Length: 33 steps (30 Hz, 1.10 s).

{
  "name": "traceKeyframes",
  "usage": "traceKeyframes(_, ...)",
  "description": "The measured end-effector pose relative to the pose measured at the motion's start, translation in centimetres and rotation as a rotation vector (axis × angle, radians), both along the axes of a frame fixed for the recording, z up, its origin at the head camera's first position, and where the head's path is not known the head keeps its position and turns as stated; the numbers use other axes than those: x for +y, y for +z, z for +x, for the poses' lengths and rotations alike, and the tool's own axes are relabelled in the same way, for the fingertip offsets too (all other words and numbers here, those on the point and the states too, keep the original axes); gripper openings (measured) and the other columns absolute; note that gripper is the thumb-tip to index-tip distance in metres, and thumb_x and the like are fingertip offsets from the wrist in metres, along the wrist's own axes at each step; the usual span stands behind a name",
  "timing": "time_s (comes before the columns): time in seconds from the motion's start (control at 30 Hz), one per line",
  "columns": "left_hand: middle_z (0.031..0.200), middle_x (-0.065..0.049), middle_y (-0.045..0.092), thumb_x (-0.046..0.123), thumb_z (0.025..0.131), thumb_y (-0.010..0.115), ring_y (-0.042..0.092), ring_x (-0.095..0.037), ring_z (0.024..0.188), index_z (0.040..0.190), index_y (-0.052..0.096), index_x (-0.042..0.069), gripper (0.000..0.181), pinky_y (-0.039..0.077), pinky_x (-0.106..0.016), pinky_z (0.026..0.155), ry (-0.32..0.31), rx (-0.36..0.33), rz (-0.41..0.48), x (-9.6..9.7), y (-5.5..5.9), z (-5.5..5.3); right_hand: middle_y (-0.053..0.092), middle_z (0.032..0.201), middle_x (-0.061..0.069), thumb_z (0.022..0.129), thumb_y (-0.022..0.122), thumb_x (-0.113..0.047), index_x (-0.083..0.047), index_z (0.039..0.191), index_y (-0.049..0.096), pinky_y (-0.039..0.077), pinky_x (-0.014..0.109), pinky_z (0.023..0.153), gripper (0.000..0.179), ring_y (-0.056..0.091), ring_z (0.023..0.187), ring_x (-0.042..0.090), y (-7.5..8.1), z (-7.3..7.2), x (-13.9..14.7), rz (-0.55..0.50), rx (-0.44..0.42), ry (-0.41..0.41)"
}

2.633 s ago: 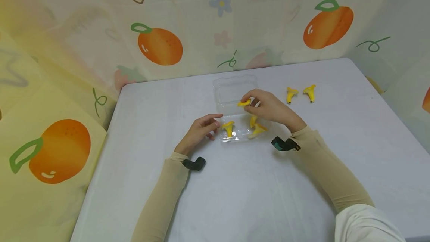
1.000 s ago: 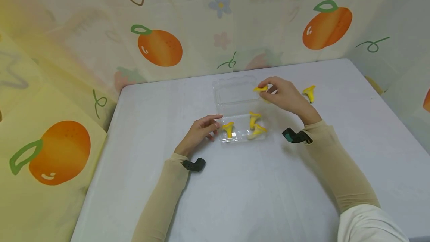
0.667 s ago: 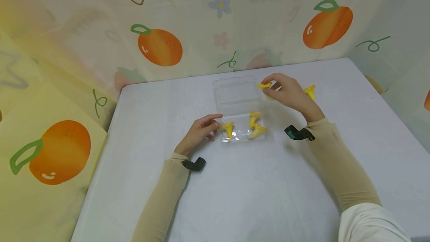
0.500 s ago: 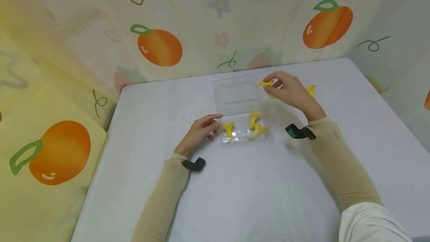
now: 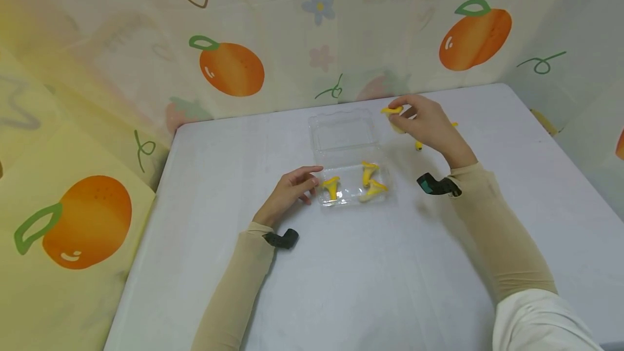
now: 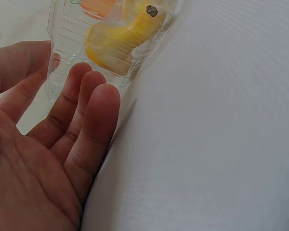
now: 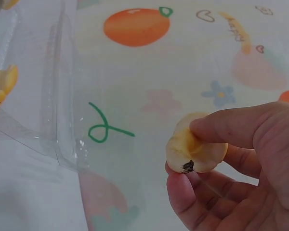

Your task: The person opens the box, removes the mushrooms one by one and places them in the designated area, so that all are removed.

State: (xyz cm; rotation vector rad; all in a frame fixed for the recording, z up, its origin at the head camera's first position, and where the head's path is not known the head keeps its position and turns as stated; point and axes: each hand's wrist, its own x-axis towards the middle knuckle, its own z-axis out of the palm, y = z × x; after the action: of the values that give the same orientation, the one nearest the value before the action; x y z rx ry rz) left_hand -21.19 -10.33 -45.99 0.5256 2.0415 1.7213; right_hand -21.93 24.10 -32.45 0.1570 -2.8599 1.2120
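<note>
A yellow chanterelle mushroom is pinched between the thumb and fingers of my right hand, above the back of the table, right of the raised lid. In the right wrist view the mushroom's dark stem end faces the camera. My left hand stays at the left side of a clear plastic clamshell box, its relaxed fingers against or very close to the wall. One chanterelle stands in the box's left part. Two more, a rear one and a front one, are at its right.
The hinged clear lid lies open behind the box. Past my right hand, two more chanterelles are mostly hidden, one showing its stem end, the other its cap edge. A patterned cloth wall borders the table's back.
My right hand has carried the pinched chanterelle from above the box back and right, past the lid, and higher. It now covers much of the two table mushrooms. My left hand has not moved.
</note>
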Motion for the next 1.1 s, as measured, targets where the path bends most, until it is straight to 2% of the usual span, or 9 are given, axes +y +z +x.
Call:
traceKeyframes(0.53, 0.098, 0.0, 0.062, 0.014, 0.102, 0.059, 0.059, -0.014, 0.081, 0.142, 0.057, 0.009, 0.041, 0.057, -0.025, 0.063, 0.01, -0.022, -0.011, 0.1, 0.1, 0.1, 0.06, 0.133, 0.016, 0.101, 0.06, -0.028, -0.008, 0.131, 0.061, 0.048, 0.023, 0.061, 0.037, 0.06, 0.108, 0.03, -0.5, -0.9, 1.0, -0.034, -0.04, -0.037)
traceKeyframes(0.83, 0.101, -0.004, 0.062, 0.014, 0.102, 0.059, 0.059, -0.016, 0.083, 0.142, 0.058, 0.01, 0.041, 0.057, -0.025, 0.064, 0.013, -0.028, -0.017, 0.0, 0.3, 0.1, 0.06, 0.131, 0.016, 0.101, 0.06, -0.029, -0.008, 0.132, 0.061, 0.047, 0.021, 0.061, 0.037, 0.06, 0.102, 0.025, -1.3, -1.7, 1.4, -0.036, -0.077, -0.069)
traceKeyframes(1.1, 0.101, -0.006, 0.062, 0.014, 0.102, 0.059, 0.059, -0.016, 0.083, 0.142, 0.057, 0.008, 0.041, 0.057, -0.024, 0.064, 0.007, -0.021, -0.013, 0.0, 0.3, 0.1, 0.061, 0.128, 0.017, 0.101, 0.06, -0.031, -0.009, 0.133, 0.06, 0.048, 0.024, 0.063, 0.038, 0.06, 0.097, 0.023, -2.4, -2.2, 1.6, -0.022, -0.136, -0.097)
